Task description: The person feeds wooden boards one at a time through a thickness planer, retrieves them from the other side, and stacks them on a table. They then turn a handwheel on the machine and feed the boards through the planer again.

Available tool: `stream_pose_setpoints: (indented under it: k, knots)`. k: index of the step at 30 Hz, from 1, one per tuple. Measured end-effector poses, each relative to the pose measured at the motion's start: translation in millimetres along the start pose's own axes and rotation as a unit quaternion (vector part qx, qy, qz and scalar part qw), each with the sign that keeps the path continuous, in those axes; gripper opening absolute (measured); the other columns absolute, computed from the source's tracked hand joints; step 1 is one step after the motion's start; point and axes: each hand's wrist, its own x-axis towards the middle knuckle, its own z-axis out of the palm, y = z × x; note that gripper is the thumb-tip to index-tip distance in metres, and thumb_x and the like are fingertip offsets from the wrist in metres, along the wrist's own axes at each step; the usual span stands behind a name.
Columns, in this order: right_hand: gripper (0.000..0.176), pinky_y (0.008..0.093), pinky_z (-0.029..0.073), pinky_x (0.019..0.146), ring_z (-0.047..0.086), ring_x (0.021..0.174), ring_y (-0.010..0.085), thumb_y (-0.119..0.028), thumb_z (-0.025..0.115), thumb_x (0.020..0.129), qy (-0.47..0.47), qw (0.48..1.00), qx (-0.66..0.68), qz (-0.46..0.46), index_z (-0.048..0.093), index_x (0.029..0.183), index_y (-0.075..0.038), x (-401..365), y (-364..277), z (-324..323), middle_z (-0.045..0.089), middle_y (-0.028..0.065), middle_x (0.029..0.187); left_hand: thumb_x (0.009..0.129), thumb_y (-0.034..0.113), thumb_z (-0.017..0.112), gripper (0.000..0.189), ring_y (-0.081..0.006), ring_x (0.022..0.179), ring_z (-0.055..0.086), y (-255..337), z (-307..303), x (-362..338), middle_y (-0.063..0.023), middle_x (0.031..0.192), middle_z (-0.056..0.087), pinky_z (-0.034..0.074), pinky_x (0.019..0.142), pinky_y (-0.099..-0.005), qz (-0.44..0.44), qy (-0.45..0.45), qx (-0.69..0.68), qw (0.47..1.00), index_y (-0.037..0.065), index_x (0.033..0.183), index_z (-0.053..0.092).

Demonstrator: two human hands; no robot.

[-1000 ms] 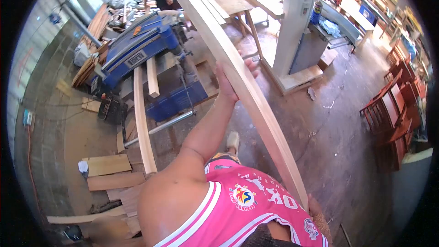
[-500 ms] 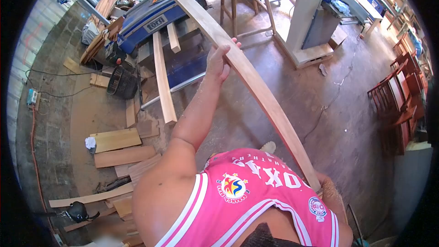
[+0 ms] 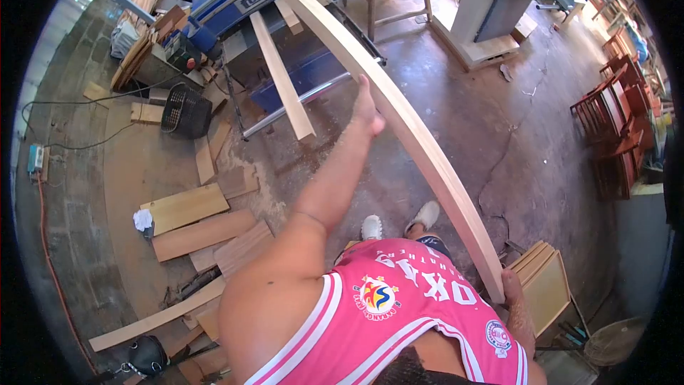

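A long pale wooden board (image 3: 420, 146) runs diagonally from the blue machine down to the person's right side. Under its middle, my left hand (image 3: 367, 110) supports it, with the thumb against the near side and the other fingers hidden behind the wood. My right hand (image 3: 511, 291) grips the lower end of the board beside the pink jersey (image 3: 427, 278). The upper end of the board reaches over the front edge of the blue machine (image 3: 249, 0).
Two narrower wood strips (image 3: 281, 75) stick out from the machine. Loose planks (image 3: 203, 234) and a black basket (image 3: 187, 110) lie on the floor at left. Framed panels (image 3: 545, 289) stand at lower right, wooden chairs (image 3: 616, 125) farther right, a grey machine base (image 3: 491, 25) ahead.
The board's far end has come down and nearer, and both hands have shifted slightly rightward in view. The camera has tilted downward, showing the shoes and the framed panels.
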Motion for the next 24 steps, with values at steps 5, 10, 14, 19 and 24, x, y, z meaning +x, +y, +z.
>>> stream_pose_setpoints:
  k: [5,10,14,19,24]
  knots:
    - [0.05,0.0328,0.049,0.075,0.059,0.085,0.0206,-0.02,0.079,0.067,0.213,0.976,-0.023,-0.047,0.061,0.11,0.001,-79.1,-39.2,44.8,0.063,0.0088,0.099,0.084,0.078,0.035,0.089,-0.0316,0.105,0.057,-61.7,-42.0,0.3,-0.0159,0.116,0.056,0.047,0.092,-0.0501,-0.028,0.076,-0.051,0.995,0.006,0.137,0.038]
    - [0.058,0.0407,0.047,0.079,0.057,0.093,0.0321,-0.017,0.085,0.061,0.105,0.971,-0.199,-0.082,0.06,0.11,0.001,-117.8,-122.7,59.7,0.059,0.0141,0.097,0.084,0.081,0.027,0.091,-0.0324,0.108,0.056,-78.2,-66.0,-13.0,-0.0147,0.119,0.055,0.048,0.091,-0.0501,0.025,0.071,-0.075,0.994,0.01,0.139,0.039]
    - [0.046,0.0466,0.046,0.078,0.054,0.093,0.0406,-0.026,0.082,0.066,0.072,0.936,-0.307,-0.156,0.056,0.096,-0.002,-98.5,-120.3,68.8,0.055,0.0191,0.09,0.084,0.081,0.021,0.091,-0.0331,0.114,0.054,-69.8,-107.8,1.1,-0.0142,0.122,0.054,0.047,0.092,-0.0515,0.059,0.113,-0.049,0.991,0.011,0.139,0.039]
    - [0.05,0.0525,0.048,0.075,0.059,0.091,0.0468,-0.029,0.08,0.069,0.086,0.966,-0.235,-0.061,0.05,0.101,-0.005,-79.1,-160.4,109.8,0.06,0.0226,0.091,0.083,0.082,0.024,0.089,-0.0297,0.084,0.064,-44.2,-133.8,24.2,-0.0158,0.093,0.064,0.055,0.075,-0.0434,0.035,0.125,-0.041,0.991,0.005,0.12,0.051]
    - [0.043,0.0503,0.049,0.067,0.063,0.082,0.0436,-0.028,0.078,0.072,0.09,0.957,-0.268,-0.068,0.051,0.099,-0.007,-69.0,-172.6,147.5,0.064,0.0208,0.081,0.086,0.074,0.04,0.08,-0.0266,0.083,0.065,-45.1,-150.3,25.0,-0.0142,0.092,0.062,0.055,0.073,-0.0409,0.039,0.112,0.009,0.993,0.001,0.119,0.047]
